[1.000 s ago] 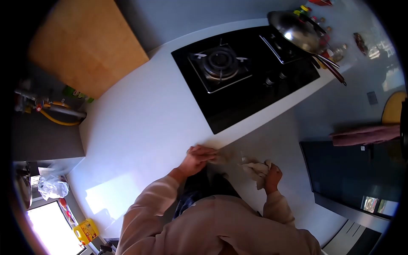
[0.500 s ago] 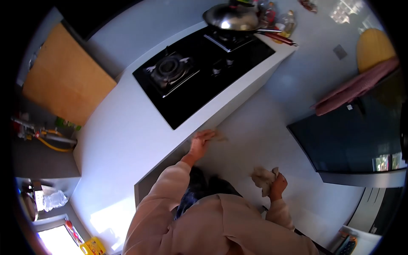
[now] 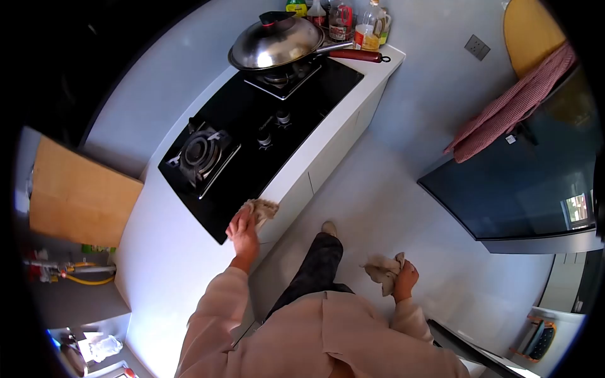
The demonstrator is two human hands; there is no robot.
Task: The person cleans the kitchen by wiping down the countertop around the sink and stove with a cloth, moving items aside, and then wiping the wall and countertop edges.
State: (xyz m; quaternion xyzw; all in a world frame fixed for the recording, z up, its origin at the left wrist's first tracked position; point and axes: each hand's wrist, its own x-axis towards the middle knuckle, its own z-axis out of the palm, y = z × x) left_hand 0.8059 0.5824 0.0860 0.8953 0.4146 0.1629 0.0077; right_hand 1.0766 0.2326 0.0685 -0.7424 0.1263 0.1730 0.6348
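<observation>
My left hand point(image 3: 242, 231) is at the front edge of the black gas hob point(image 3: 257, 165), its fingers closed on a beige cloth point(image 3: 263, 211) that hangs out past the counter's edge. Low on the right, over the floor, my right hand point(image 3: 406, 278) grips a second beige cloth point(image 3: 382, 271), which dangles from the fist. On the hob's far burner rests a lidded steel wok point(image 3: 277, 43) with a reddish handle. The near burner point(image 3: 200, 155) has nothing on it.
Bottles point(image 3: 370, 26) stand in the corner behind the wok. The white counter point(image 3: 165, 252) runs along the left, with a wooden board point(image 3: 82, 192) beyond it. At the right, a pink towel point(image 3: 504, 104) hangs over a dark glass-fronted appliance point(image 3: 523, 183).
The view has turned and moved nearer the hob. My left hand has come up to the hob's front edge with its cloth. My right hand still holds its cloth. One foot has come into view.
</observation>
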